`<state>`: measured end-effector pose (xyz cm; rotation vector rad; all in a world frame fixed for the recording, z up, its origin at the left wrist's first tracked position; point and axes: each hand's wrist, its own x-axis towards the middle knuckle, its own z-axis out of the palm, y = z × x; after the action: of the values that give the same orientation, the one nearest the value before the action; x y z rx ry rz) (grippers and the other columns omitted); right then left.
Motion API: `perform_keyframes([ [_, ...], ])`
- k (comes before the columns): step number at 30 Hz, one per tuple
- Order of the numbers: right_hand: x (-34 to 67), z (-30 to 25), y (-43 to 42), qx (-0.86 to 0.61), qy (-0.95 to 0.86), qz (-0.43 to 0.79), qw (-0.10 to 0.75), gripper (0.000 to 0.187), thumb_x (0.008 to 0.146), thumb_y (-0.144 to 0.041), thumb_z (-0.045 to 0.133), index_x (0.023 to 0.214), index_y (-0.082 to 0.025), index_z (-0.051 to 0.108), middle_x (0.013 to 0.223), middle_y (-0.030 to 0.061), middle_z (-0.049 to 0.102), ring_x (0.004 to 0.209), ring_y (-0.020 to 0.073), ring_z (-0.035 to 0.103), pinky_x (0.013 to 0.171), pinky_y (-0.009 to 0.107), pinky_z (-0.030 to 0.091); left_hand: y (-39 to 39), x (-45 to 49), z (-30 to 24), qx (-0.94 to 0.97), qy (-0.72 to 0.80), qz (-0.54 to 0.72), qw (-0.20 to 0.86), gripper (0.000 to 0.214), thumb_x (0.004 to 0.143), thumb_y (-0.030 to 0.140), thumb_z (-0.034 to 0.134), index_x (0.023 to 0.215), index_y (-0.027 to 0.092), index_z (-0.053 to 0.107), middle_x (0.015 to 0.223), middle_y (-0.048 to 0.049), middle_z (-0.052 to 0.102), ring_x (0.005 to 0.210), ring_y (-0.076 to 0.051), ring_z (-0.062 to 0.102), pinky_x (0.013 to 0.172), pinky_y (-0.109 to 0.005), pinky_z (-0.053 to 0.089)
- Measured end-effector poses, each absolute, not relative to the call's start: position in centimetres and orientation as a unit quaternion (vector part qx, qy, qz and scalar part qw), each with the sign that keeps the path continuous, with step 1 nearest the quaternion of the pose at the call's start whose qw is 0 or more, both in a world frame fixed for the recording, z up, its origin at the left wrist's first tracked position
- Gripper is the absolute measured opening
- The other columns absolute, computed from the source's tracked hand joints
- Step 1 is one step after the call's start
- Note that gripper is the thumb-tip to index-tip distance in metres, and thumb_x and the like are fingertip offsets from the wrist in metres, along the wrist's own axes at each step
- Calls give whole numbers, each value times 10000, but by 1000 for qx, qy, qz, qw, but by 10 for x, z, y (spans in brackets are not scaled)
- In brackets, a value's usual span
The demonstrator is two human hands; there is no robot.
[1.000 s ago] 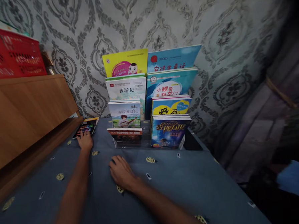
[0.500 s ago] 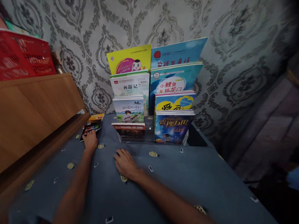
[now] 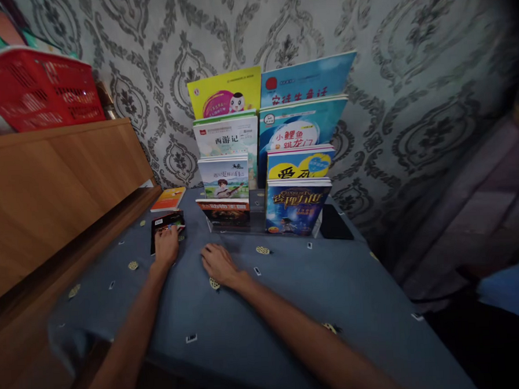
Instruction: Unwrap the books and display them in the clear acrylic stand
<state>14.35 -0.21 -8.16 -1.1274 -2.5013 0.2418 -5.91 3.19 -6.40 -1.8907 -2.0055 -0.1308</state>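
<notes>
At the left of the table, my left hand is closed on the near right edge of a dark-covered book, which lies at a slant on the cloth. Part of its cover is hidden by my fingers. An orange book lies flat just behind it. My right hand rests palm down on the cloth, fingers loosely bent and holding nothing. Beyond it stands a clear tiered rack with several upright books, among them a blue one and a dark one with a red-orange top.
The table wears a grey-blue cloth with pineapple prints. A black flat object lies right of the rack. On the left, a wooden cabinet carries a red basket. Patterned wallpaper rises behind the table.
My left hand has drawn the dark book towards me and right, away from the orange book, which now shows fully. My right hand stays on the cloth. The camera view has shifted.
</notes>
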Motion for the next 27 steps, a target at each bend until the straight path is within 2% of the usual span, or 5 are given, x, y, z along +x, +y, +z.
perform_keyframes([
  [6,157,-89,0,-377,-875,167,253,255,955,-103,545,1169,-167,667,1159,105,715,1094,210,651,971,330,473,-3,-19,-59,-702,-690,-8,179,354,1049,214,276,1205,118,578,1026,-198,734,1007,-303,704,858,-388,483],
  [10,181,-97,-8,-363,-876,155,277,272,949,-89,537,1170,-176,669,1124,92,722,1073,209,653,966,346,481,-29,17,-58,-731,-662,12,163,328,1037,199,328,1227,123,584,1012,-193,735,964,-293,716,841,-384,494],
  [16,246,-105,-28,-373,-861,148,313,276,944,-84,501,1125,-181,685,1066,95,725,1027,217,651,955,377,503,-34,20,-39,-744,-662,-22,87,457,1022,532,381,1096,191,676,971,-138,753,923,-304,721,791,-373,507],
  [21,308,-106,-45,-416,-827,149,348,277,936,-107,490,1114,-177,690,1084,115,728,1042,235,658,950,402,516,-5,-29,-36,-675,-727,-48,120,464,1013,410,394,1347,140,569,1298,-192,656,1197,-340,612,940,-429,489],
  [27,335,-104,-50,-473,-790,145,363,295,928,-111,490,1127,-192,692,1103,100,737,1054,236,665,950,395,515,-4,-41,-58,-650,-753,-12,103,539,1027,409,280,1414,142,545,1358,-205,620,1214,-376,593,970,-508,477],
])
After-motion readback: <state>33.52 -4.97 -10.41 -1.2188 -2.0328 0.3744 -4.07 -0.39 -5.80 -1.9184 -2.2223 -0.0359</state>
